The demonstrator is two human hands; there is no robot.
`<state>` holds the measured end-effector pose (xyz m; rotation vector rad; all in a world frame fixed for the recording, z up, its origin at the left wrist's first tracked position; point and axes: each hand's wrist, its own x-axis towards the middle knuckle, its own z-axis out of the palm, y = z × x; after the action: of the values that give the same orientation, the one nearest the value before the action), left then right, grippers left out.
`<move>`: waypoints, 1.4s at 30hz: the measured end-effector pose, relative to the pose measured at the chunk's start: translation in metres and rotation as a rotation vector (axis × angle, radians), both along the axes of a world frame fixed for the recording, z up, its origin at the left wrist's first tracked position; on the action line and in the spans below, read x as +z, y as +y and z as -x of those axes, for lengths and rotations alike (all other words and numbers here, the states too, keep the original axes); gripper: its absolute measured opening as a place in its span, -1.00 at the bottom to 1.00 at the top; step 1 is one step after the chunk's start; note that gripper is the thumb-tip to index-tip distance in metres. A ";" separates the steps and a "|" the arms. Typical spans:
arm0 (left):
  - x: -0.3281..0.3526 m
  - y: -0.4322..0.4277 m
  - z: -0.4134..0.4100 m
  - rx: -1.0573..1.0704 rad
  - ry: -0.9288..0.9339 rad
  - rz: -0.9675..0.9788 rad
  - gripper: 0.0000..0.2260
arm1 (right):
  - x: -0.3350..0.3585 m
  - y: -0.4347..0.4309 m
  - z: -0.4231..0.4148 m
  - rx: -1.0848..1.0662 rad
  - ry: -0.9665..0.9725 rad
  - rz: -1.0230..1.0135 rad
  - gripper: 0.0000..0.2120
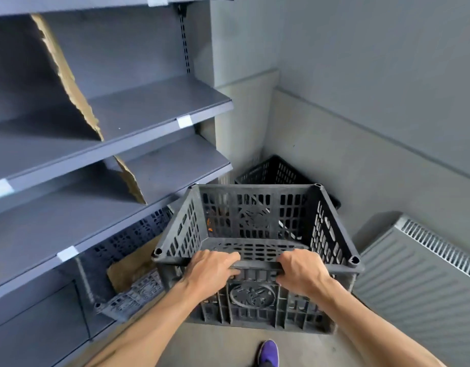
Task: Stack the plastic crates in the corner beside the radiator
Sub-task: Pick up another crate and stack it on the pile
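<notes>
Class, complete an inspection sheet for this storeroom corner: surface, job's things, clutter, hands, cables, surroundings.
Surface: pale floor, a purple shoe standing on it.
Job's things: dark grey slotted plastic crate, held by its near rim above a second grey crate; black plastic crate in the corner; perforated crate under the shelving.
Clutter: torn brown cardboard sheet on the shelves; cardboard piece in the perforated crate.
Hands: left hand and right hand, fingers curled over the held crate's rim.
Cables: nothing seen for certain; a white strip behind the held crate's slots is unclear.
Surroundings: grey metal shelving left, white ribbed radiator right, grey wall.
</notes>
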<state>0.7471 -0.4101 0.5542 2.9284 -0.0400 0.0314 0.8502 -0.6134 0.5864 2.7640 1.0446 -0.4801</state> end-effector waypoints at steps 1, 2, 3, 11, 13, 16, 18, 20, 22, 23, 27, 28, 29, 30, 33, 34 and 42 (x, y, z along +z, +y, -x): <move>0.003 -0.002 -0.008 -0.015 0.004 0.005 -0.78 | 0.003 -0.004 -0.006 -0.009 0.005 0.000 -0.87; 0.005 -0.005 -0.018 -0.031 0.004 0.002 -0.77 | 0.005 -0.008 -0.013 -0.020 0.008 -0.001 -0.91; 0.008 -0.008 -0.028 -0.040 0.002 0.001 -0.76 | 0.008 -0.012 -0.021 -0.029 0.007 -0.006 -0.95; 0.031 -0.028 -0.125 -0.142 -0.046 -0.056 -0.84 | 0.032 -0.043 -0.093 -0.121 -0.057 -0.060 -0.93; 0.037 -0.031 -0.149 -0.158 -0.064 -0.099 -0.85 | 0.037 -0.049 -0.111 -0.141 -0.077 -0.070 -0.93; 0.046 -0.036 -0.179 -0.185 -0.086 -0.130 -0.89 | 0.042 -0.055 -0.133 -0.166 -0.096 -0.086 -0.91; 0.051 -0.038 -0.198 -0.212 -0.110 -0.145 -0.91 | 0.045 -0.059 -0.146 -0.174 -0.123 -0.096 -0.92; 0.055 -0.038 -0.215 -0.243 -0.135 -0.165 -0.88 | 0.048 -0.060 -0.159 -0.181 -0.151 -0.112 -0.91; 0.057 -0.036 -0.234 -0.268 -0.155 -0.175 -0.86 | 0.048 -0.060 -0.172 -0.195 -0.167 -0.126 -0.90; 0.057 -0.035 -0.244 -0.278 -0.158 -0.183 -0.87 | 0.047 -0.060 -0.179 -0.202 -0.175 -0.130 -0.87; 0.054 -0.025 -0.283 -0.316 -0.167 -0.195 -0.93 | 0.039 -0.053 -0.206 -0.253 -0.195 -0.153 -0.83; 0.051 -0.022 -0.293 -0.326 -0.167 -0.194 -0.94 | 0.036 -0.050 -0.212 -0.269 -0.196 -0.159 -0.83; 0.050 -0.018 -0.301 -0.334 -0.169 -0.195 -0.94 | 0.033 -0.047 -0.216 -0.278 -0.200 -0.163 -0.82; 0.048 -0.013 -0.312 -0.348 -0.172 -0.196 -0.94 | 0.030 -0.042 -0.223 -0.294 -0.201 -0.163 -0.82; 0.038 0.004 -0.342 -0.387 -0.189 -0.195 -0.92 | 0.023 -0.025 -0.243 -0.340 -0.210 -0.160 -0.83; 0.035 0.010 -0.352 -0.402 -0.200 -0.194 -0.90 | 0.021 -0.019 -0.248 -0.356 -0.210 -0.157 -0.84; 0.022 0.065 -0.433 -0.590 -0.180 -0.206 -0.90 | 0.004 0.040 -0.287 -0.539 -0.201 -0.156 -0.84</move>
<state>1.1799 -0.3446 0.5761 2.9745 -0.9770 0.2072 1.1370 -0.5738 0.5908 3.1396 0.2942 -0.1721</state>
